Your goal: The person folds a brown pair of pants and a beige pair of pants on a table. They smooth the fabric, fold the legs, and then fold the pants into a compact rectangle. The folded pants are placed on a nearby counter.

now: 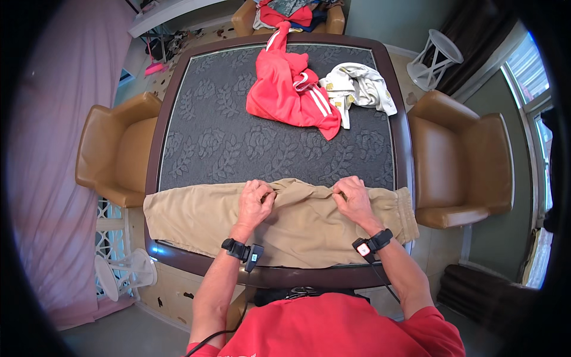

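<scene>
Khaki trousers (303, 232) with an elastic waistband lie lengthwise along the near side of the table, the waistband at the right and the leg ends at the left. My left hand (256, 203) pinches the far edge of the cloth near the middle. Farther right, my right hand (352, 200) pinches the same edge, and the fabric between the hands is bunched and creased. Beyond them lie a crumpled red garment with white stripes (290, 93) and, touching its right side, a white garment with yellow prints (361, 89).
The dark wood-rimmed table (403, 147) has a grey floral top. Tan armchairs stand at its left (116, 147) and right (459, 160); another armchair (244, 20) at the far side holds piled clothes. White round stools stand at lower left (127, 274) and upper right (435, 58).
</scene>
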`<state>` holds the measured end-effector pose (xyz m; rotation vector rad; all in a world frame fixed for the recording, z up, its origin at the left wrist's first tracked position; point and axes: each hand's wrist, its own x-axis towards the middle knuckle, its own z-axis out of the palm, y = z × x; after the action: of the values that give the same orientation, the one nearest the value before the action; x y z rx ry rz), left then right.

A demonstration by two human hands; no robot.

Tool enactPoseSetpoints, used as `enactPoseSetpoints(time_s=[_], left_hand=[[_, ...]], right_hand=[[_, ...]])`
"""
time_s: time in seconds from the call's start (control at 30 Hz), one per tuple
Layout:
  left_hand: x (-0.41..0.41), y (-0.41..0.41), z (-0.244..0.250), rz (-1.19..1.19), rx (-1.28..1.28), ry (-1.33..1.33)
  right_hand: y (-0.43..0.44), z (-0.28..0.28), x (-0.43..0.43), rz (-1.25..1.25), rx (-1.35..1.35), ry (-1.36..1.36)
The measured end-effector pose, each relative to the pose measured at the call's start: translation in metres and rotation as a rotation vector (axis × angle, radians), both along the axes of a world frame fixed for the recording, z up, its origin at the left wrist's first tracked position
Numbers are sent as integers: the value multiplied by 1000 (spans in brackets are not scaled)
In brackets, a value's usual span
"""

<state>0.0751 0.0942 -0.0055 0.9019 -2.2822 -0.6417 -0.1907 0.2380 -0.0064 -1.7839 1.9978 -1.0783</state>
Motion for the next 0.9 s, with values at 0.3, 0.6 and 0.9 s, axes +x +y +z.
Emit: enactPoseSetpoints(time_s=[0.3,0.6,0.9], left_hand=[[-14,11,9,-141,58,-227],[-19,2,0,-37,182,58],[-46,-20,-16,49,54,-25]], right_hand=[[2,10,0,101,137,-21],[1,4,-2,37,19,5],[-17,-3,5,-102,89,100]])
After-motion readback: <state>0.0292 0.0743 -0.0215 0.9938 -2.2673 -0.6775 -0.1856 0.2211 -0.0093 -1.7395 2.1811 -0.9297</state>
